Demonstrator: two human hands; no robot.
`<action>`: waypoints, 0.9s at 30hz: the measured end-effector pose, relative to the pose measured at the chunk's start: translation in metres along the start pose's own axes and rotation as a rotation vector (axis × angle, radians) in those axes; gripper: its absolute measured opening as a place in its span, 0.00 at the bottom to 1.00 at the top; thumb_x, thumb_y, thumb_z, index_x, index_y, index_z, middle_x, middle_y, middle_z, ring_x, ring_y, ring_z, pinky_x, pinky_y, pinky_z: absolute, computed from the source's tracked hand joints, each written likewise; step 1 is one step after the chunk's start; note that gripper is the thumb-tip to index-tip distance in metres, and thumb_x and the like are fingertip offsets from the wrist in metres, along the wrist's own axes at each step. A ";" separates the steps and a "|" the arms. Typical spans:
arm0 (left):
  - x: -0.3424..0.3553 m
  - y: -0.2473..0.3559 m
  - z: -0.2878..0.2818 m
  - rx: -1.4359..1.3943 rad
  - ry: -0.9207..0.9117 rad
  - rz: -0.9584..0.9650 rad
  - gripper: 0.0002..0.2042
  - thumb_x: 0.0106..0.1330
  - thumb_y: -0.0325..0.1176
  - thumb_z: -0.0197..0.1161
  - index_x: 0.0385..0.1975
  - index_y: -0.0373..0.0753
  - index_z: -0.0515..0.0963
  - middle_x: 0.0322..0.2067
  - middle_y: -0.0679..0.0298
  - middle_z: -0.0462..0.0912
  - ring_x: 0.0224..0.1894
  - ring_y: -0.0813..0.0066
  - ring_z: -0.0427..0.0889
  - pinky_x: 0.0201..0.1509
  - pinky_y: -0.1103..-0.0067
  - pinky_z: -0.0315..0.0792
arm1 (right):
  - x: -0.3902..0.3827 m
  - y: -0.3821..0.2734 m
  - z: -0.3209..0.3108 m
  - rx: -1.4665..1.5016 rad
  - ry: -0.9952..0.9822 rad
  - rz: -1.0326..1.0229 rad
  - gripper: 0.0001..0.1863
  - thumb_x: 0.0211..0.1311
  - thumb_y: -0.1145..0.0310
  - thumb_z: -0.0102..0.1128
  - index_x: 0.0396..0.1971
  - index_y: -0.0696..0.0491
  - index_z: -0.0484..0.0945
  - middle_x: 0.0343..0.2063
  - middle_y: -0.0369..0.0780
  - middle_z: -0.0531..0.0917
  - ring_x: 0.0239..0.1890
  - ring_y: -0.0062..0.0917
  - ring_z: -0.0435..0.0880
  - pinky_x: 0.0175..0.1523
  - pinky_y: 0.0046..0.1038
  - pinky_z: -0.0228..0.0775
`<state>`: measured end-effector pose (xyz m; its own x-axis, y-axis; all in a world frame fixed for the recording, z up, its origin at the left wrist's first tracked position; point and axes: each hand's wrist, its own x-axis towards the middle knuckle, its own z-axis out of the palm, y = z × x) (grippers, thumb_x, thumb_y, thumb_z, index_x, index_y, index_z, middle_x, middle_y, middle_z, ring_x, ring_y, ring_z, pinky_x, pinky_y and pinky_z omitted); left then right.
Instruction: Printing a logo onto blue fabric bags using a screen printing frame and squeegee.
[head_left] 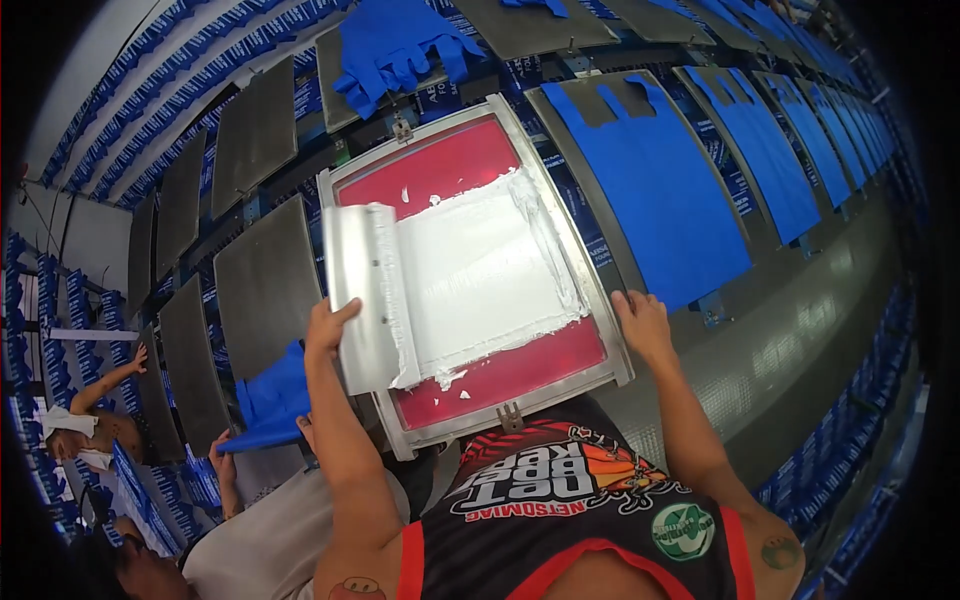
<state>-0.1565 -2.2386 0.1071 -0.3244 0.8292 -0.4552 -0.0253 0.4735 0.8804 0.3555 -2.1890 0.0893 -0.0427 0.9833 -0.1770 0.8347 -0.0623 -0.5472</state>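
Observation:
A metal screen frame (605, 340) with red mesh holds a broad field of white ink (475, 260) in the centre. My left hand (335, 325) grips a wide silver squeegee (355, 280), which stands along the screen's left side with white ink piled on its edge. My right hand (642, 320) is just outside the frame's right side, fingers slightly apart at the edge of a grey platen carrying a blue fabric cutout (655, 180). Whether it touches the frame or only the platen, I cannot tell.
Rows of grey platens (255, 110) surround the screen, several bearing blue cutouts (760, 150). Blue printed pieces line the racks at left. A co-worker (230, 535) at lower left handles blue fabric (270, 400); another person (95, 440) reaches toward a platen. A grey walkway (760, 350) lies at right.

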 end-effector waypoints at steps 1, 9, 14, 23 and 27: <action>0.006 -0.021 -0.013 -0.139 0.037 -0.072 0.22 0.56 0.32 0.69 0.48 0.27 0.73 0.37 0.54 0.82 0.37 0.63 0.83 0.39 0.73 0.77 | 0.007 0.018 0.010 -0.169 0.114 -0.001 0.32 0.65 0.42 0.46 0.41 0.61 0.80 0.35 0.47 0.84 0.38 0.29 0.81 0.40 0.33 0.71; -0.015 -0.026 0.022 -0.312 0.110 -0.097 0.23 0.56 0.29 0.65 0.51 0.27 0.70 0.41 0.49 0.81 0.36 0.56 0.83 0.42 0.65 0.77 | -0.010 -0.005 -0.004 0.455 -0.029 0.355 0.33 0.64 0.43 0.48 0.39 0.64 0.80 0.33 0.52 0.84 0.38 0.35 0.83 0.46 0.33 0.70; -0.039 0.028 0.088 -0.259 0.031 0.114 0.21 0.56 0.29 0.65 0.49 0.28 0.72 0.39 0.49 0.81 0.36 0.57 0.83 0.41 0.67 0.78 | -0.007 0.044 -0.057 0.562 -0.017 0.336 0.30 0.63 0.43 0.51 0.39 0.60 0.81 0.31 0.51 0.84 0.37 0.37 0.84 0.44 0.32 0.71; 0.018 0.069 0.361 -0.363 -0.039 0.035 0.20 0.57 0.30 0.65 0.47 0.27 0.73 0.39 0.50 0.82 0.36 0.60 0.84 0.43 0.68 0.79 | 0.081 0.244 -0.214 0.573 0.124 0.284 0.32 0.61 0.43 0.54 0.38 0.62 0.81 0.29 0.51 0.84 0.34 0.35 0.85 0.40 0.32 0.73; 0.012 0.087 0.398 -0.327 -0.029 0.010 0.19 0.57 0.29 0.65 0.47 0.27 0.73 0.39 0.50 0.82 0.37 0.59 0.84 0.44 0.67 0.79 | 0.110 0.272 -0.229 0.533 0.100 0.294 0.35 0.59 0.40 0.54 0.35 0.65 0.81 0.29 0.53 0.84 0.35 0.39 0.85 0.42 0.34 0.73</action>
<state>0.2139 -2.0686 0.1253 -0.2990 0.8437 -0.4459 -0.3262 0.3488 0.8786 0.7035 -2.0584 0.1087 0.2208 0.9218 -0.3188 0.4136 -0.3845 -0.8253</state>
